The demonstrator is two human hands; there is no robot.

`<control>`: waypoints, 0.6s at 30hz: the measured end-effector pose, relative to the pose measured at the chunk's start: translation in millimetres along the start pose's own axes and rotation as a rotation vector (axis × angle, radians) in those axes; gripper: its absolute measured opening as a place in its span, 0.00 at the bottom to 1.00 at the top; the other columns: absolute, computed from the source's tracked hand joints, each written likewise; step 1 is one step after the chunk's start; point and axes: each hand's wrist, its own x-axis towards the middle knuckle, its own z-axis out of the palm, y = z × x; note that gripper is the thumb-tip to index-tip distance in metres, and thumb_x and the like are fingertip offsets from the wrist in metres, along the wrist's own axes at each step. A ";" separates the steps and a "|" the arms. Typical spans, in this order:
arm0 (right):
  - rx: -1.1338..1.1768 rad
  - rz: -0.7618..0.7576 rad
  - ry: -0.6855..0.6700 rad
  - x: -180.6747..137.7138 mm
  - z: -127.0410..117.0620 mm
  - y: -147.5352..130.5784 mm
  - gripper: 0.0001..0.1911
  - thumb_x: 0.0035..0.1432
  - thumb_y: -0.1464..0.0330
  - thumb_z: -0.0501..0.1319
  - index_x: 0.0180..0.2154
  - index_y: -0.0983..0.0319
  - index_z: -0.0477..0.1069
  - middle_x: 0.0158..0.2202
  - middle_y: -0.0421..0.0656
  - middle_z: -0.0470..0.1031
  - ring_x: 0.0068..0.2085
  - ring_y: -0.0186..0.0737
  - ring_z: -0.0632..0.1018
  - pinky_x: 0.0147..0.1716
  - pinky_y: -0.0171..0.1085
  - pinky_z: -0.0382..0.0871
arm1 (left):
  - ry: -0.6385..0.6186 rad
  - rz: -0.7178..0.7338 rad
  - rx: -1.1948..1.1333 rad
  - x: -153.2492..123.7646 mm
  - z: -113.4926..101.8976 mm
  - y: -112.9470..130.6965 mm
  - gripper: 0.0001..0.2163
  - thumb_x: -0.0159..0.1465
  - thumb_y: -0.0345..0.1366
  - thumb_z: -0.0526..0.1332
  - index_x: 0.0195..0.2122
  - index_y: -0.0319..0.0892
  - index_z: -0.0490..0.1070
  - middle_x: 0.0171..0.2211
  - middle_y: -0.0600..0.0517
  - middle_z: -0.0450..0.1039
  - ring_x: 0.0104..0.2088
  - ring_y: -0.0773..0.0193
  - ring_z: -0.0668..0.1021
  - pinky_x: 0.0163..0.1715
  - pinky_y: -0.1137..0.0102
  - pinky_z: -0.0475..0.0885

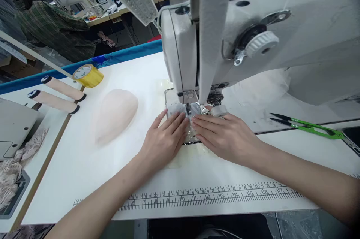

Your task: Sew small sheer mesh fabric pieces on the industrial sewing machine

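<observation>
In the head view my left hand [165,138] lies palm down on the left side of the sewing machine's needle plate, fingers stretched forward. From the right, my right hand [225,134] lies with its fingers extended and close together, their tips near the left fingertips. Both hands rest just in front of the presser foot [189,108] of a white sewing machine [181,51]. Whatever lies under the palms and fingers is hidden. A pale pink bra cup [116,115] sits on the white table [157,194] to the left of my left hand.
Green thread snips [316,128] lie right of my right hand. Two pale thread cones [53,101] and a yellow tape roll [87,75] lie at the left. Lace fabric [11,179] is bunched at far left. A printed ruler [208,196] runs along the front. Another person [53,29] sits behind.
</observation>
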 end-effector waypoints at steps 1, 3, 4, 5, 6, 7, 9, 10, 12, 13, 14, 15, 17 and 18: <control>0.005 0.003 0.002 0.5 0.1 0.5 0.12 0.66 0.73 0.56 0.45 0.67 0.77 0.45 0.48 0.79 0.47 0.40 0.79 0.53 0.43 0.70 | -0.001 -0.008 -0.006 0.4 0.4 -0.6 0.15 0.69 0.31 0.54 0.55 0.37 0.70 0.53 0.44 0.73 0.55 0.55 0.74 0.60 0.52 0.65; 0.012 0.011 0.009 1.8 0.5 1.4 0.11 0.66 0.73 0.56 0.44 0.67 0.77 0.45 0.48 0.79 0.46 0.40 0.79 0.52 0.43 0.70 | -0.003 -0.022 -0.017 1.5 1.5 -2.1 0.15 0.69 0.32 0.54 0.55 0.38 0.70 0.53 0.44 0.73 0.55 0.56 0.74 0.61 0.52 0.64; 0.012 0.016 0.011 2.5 0.7 1.7 0.11 0.66 0.72 0.57 0.44 0.66 0.77 0.45 0.48 0.79 0.45 0.41 0.79 0.52 0.43 0.70 | -0.003 -0.029 -0.022 2.1 2.0 -2.9 0.15 0.69 0.32 0.54 0.55 0.38 0.70 0.53 0.45 0.73 0.55 0.56 0.74 0.61 0.52 0.63; 0.009 0.021 0.009 3.1 0.9 2.0 0.11 0.65 0.72 0.57 0.44 0.66 0.77 0.44 0.48 0.79 0.45 0.41 0.79 0.52 0.44 0.70 | -0.002 -0.035 -0.025 2.7 2.5 -3.7 0.15 0.69 0.32 0.54 0.55 0.38 0.70 0.53 0.45 0.73 0.55 0.56 0.74 0.61 0.52 0.63; 0.003 0.028 0.006 3.6 1.0 2.2 0.11 0.65 0.72 0.57 0.43 0.66 0.77 0.44 0.48 0.79 0.44 0.41 0.80 0.51 0.44 0.71 | -0.001 -0.040 -0.026 3.2 2.8 -4.3 0.15 0.70 0.33 0.54 0.55 0.38 0.70 0.54 0.45 0.73 0.55 0.56 0.74 0.62 0.52 0.62; -0.005 0.033 0.002 4.0 1.1 2.3 0.11 0.66 0.72 0.57 0.43 0.66 0.78 0.44 0.48 0.79 0.43 0.41 0.80 0.51 0.44 0.71 | -0.003 -0.047 -0.023 3.4 2.8 -4.5 0.15 0.70 0.33 0.54 0.55 0.38 0.69 0.54 0.45 0.72 0.56 0.56 0.74 0.62 0.51 0.61; -0.028 0.033 -0.007 4.2 1.1 2.3 0.12 0.66 0.71 0.56 0.43 0.67 0.77 0.44 0.47 0.79 0.42 0.41 0.80 0.52 0.45 0.70 | -0.004 -0.046 -0.005 2.8 1.6 -3.8 0.15 0.70 0.35 0.54 0.56 0.37 0.69 0.55 0.44 0.72 0.56 0.56 0.73 0.63 0.51 0.60; -0.040 0.027 -0.006 4.1 1.0 2.3 0.12 0.67 0.71 0.55 0.44 0.67 0.77 0.44 0.47 0.79 0.41 0.41 0.80 0.53 0.45 0.69 | -0.001 -0.034 0.007 2.0 0.5 -2.6 0.15 0.70 0.35 0.54 0.55 0.37 0.69 0.55 0.44 0.72 0.56 0.56 0.73 0.63 0.51 0.60; -0.055 0.010 -0.003 3.5 0.6 2.3 0.13 0.67 0.71 0.55 0.43 0.68 0.77 0.44 0.46 0.79 0.41 0.41 0.80 0.55 0.46 0.67 | 0.014 0.000 0.027 -0.4 -2.6 0.7 0.14 0.70 0.35 0.55 0.54 0.37 0.70 0.53 0.46 0.73 0.55 0.57 0.74 0.61 0.53 0.62; -0.060 0.001 -0.002 3.0 0.4 2.4 0.13 0.67 0.71 0.55 0.43 0.69 0.77 0.44 0.46 0.79 0.41 0.41 0.80 0.55 0.46 0.67 | 0.023 0.017 0.031 -1.8 -4.3 2.6 0.14 0.70 0.35 0.55 0.53 0.37 0.70 0.52 0.46 0.74 0.55 0.57 0.75 0.60 0.55 0.63; -0.064 -0.004 -0.002 2.6 0.1 2.4 0.12 0.67 0.71 0.55 0.43 0.69 0.77 0.44 0.47 0.79 0.41 0.41 0.80 0.56 0.46 0.67 | 0.030 0.028 0.031 -3.0 -5.8 4.4 0.13 0.70 0.35 0.55 0.53 0.37 0.71 0.51 0.47 0.75 0.53 0.58 0.75 0.60 0.55 0.63; -0.067 -0.007 -0.003 2.2 0.0 2.5 0.12 0.67 0.71 0.55 0.43 0.69 0.77 0.44 0.47 0.79 0.41 0.41 0.80 0.55 0.46 0.67 | 0.032 0.030 0.030 -4.1 -7.1 5.8 0.13 0.70 0.35 0.55 0.53 0.37 0.71 0.50 0.47 0.76 0.53 0.58 0.76 0.60 0.56 0.63; -0.073 -0.013 -0.008 1.6 -0.1 2.7 0.12 0.67 0.71 0.55 0.43 0.69 0.77 0.44 0.47 0.79 0.41 0.41 0.80 0.55 0.45 0.67 | 0.031 0.023 0.025 -5.4 -8.4 7.0 0.13 0.70 0.35 0.55 0.53 0.36 0.71 0.50 0.46 0.76 0.52 0.59 0.77 0.61 0.55 0.61; -0.077 -0.014 -0.007 1.6 0.1 2.8 0.12 0.67 0.71 0.55 0.43 0.68 0.77 0.44 0.47 0.79 0.40 0.41 0.80 0.55 0.45 0.67 | 0.030 0.020 0.025 -5.6 -8.4 6.9 0.13 0.70 0.35 0.55 0.53 0.37 0.70 0.50 0.46 0.76 0.52 0.59 0.77 0.61 0.55 0.60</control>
